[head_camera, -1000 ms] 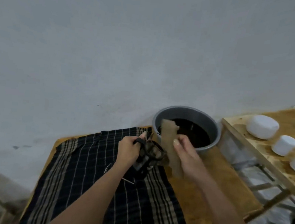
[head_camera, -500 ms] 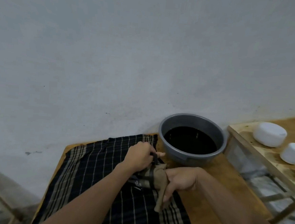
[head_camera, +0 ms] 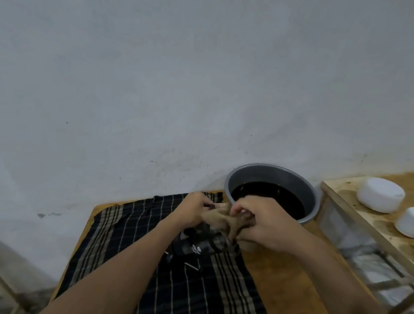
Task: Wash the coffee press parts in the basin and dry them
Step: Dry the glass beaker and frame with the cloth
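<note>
Nearest cloth: I see the dark plaid cloth [head_camera: 190, 291] spread over the left half of the wooden table [head_camera: 277, 293], running from the near edge back toward the wall.

Loose part: a thin metal rod [head_camera: 191, 266] lies on the plaid just in front of the press; too small for me to say which piece it is.

Coffee press: the glass coffee press body [head_camera: 200, 246] sits low between my hands, over the cloth's right half, with white lettering facing me. It seems tilted, its long axis running from near-left up toward far-right, the open end pointing at the rag, though I cannot tell this surely.

Left hand: my left hand [head_camera: 191, 211] has its fingers curled round the far-left upper part of the press, probably the frame or handle, and touches the rag's edge.

Right hand: my right hand [head_camera: 260, 225] pinches the bunched tan rag [head_camera: 223, 220] against the top of the press, fingers curled down into the cloth.

Key relation: the press lies below and left of the right hand, so the wiping hand is nearer the mouth; I judge the next rub must go down along that axis while the left steadies.

Basin: the grey basin [head_camera: 271, 174] of dark water stands just behind the right hand.

Far right: two white lidded tubs [head_camera: 381, 194] on a side bench [head_camera: 345, 210].
</note>
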{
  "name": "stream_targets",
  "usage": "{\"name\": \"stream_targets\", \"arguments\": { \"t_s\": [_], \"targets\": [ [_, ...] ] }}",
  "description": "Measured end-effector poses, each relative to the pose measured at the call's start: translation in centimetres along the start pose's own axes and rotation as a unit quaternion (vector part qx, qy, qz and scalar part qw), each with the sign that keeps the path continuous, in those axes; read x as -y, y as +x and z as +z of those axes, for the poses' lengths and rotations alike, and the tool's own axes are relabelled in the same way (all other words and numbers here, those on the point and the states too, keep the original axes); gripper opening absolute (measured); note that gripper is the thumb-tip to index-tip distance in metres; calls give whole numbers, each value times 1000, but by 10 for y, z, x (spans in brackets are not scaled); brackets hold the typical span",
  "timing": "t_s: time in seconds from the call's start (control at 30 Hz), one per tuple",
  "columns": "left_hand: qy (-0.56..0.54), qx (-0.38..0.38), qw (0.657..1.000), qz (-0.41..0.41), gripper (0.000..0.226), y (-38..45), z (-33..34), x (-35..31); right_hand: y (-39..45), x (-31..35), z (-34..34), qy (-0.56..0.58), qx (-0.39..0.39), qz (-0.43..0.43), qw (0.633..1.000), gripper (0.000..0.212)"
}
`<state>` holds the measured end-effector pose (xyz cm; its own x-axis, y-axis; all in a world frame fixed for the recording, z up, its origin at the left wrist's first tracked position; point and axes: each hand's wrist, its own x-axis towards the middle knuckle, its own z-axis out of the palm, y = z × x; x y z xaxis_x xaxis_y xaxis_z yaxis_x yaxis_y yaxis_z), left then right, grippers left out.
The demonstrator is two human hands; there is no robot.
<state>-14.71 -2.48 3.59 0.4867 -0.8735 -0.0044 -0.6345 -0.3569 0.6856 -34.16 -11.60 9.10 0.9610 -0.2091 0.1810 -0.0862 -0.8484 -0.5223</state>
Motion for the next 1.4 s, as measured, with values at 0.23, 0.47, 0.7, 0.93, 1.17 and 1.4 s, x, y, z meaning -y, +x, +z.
{"name": "stream_targets", "arguments": {
  "t_s": [0.23, 0.47, 0.7, 0.93, 1.17, 1.4],
  "targets": [
    [-135, -31, 990, -12, 39, 1, -2, -3, 1, 5, 12, -71, -200, 49, 976, 10],
    [-114, -22, 993, -13, 37, 3, -2, 21, 4, 9, 3, -40, 152, -44, 987, 27],
    [-47, 16, 999, -20, 31, 6, -6, 7, 27, 3, 24, -239, 202, -158, 937, 33],
    [140, 75, 987, 33, 37, 11, -9, -22, 43, -4, 67, 254, 267, 61, 927, 36],
    [54, 68, 996, 22, 45, 5, -20, -3, 35, 2, 56, 67, 125, -97, 985, 19],
    [83, 78, 993, 21, 37, 4, -23, -23, 41, -4, 71, 1, 207, -85, 975, 32]
  ]
}}
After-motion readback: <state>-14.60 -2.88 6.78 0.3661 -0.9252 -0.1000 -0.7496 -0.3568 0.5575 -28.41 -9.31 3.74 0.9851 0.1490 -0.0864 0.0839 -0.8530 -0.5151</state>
